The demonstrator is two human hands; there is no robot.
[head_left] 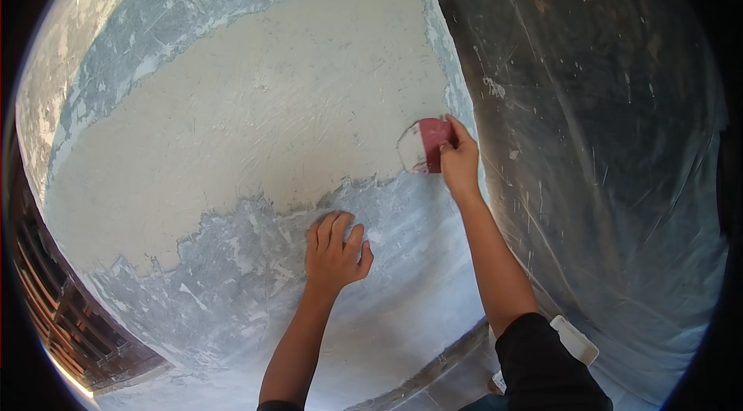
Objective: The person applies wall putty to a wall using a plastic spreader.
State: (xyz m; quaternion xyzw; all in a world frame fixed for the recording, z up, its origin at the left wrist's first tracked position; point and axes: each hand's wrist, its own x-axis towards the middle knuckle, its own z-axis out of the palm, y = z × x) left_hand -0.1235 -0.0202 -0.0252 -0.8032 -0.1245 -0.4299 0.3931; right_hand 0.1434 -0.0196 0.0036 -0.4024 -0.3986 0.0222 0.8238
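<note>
My right hand (460, 159) grips a flat red putty scraper (436, 140) by its right edge. The scraper lies against the wall, and its left part is coated in pale putty. Around it spreads a wide band of smooth, off-white putty (271, 86) across the blue-grey wall (255, 256). Below that band's ragged lower edge, my left hand (334, 250) is held at the bare wall, fingers loosely bent and apart, with nothing visible in it. Whether its palm touches the wall is hidden.
Dusty, putty-spattered plastic sheeting (588, 148) hangs along the right, past the wall's edge. A white container (574, 341) sits low on the right behind my sleeve. Dark slatted grillework (70, 310) shows at the lower left. Floor (457, 372) is visible at the bottom.
</note>
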